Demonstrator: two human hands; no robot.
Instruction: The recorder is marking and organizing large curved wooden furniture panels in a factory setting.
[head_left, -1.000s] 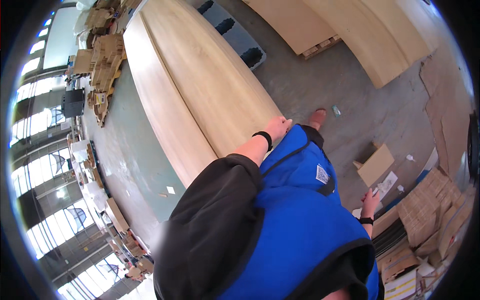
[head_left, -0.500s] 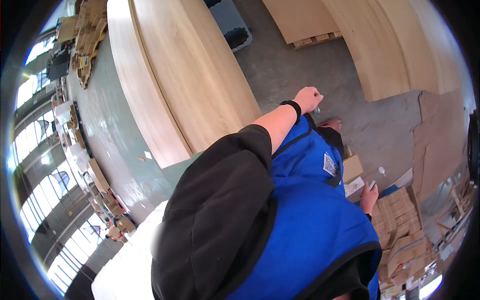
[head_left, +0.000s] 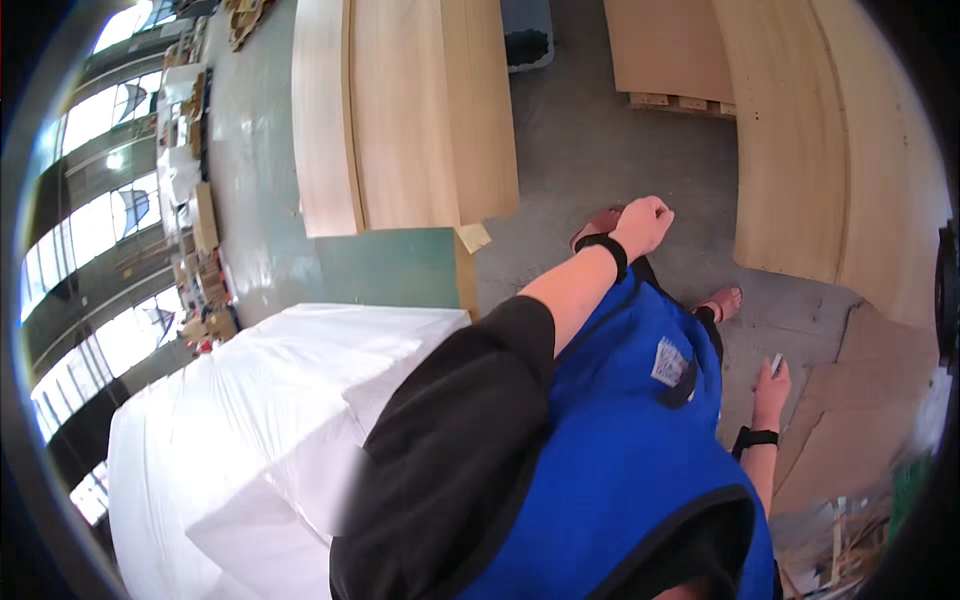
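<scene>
My left hand [head_left: 643, 226] is in front of my body with its fingers curled closed. Whatever it may hold is hidden inside the fist. Lower and to the right, my right hand [head_left: 769, 395] grips a small pale, stick-like object [head_left: 777, 364] that pokes out past the fingertips; its kind is too small to tell. Both hands hang over the grey floor, apart from the wood. Nearest to the left hand is a stack of light wooden panels [head_left: 405, 120], ahead and to the left. Flat brown cardboard [head_left: 840, 420] lies beside the right hand.
A second stack of wooden panels [head_left: 790, 150] stands on the right. Between the stacks are a brown sheet on a pallet [head_left: 690, 104] and a grey-blue bin [head_left: 530, 45]. A white-wrapped pile [head_left: 250, 400] fills the lower left, with a green surface [head_left: 390, 270] beyond it.
My view has turned and shifted, so the left panels now stand straighter and more of the white-wrapped pile shows. My right forearm has come further into view. The boxes near it have gone from sight.
</scene>
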